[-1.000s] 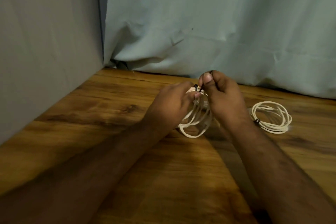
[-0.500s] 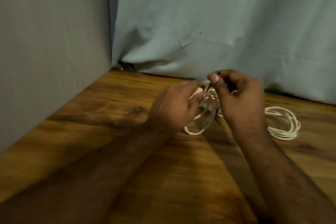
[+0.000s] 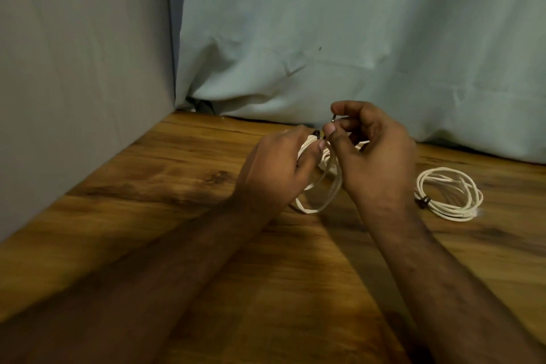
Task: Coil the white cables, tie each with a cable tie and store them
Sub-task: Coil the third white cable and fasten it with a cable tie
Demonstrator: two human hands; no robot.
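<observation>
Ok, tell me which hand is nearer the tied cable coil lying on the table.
Right. The right hand is just left of the tied coil; the left hand lies farther left.

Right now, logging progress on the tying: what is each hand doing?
Left hand: grips the white cable coil.
Right hand: pinches the black cable tie at the coil's top.
</observation>
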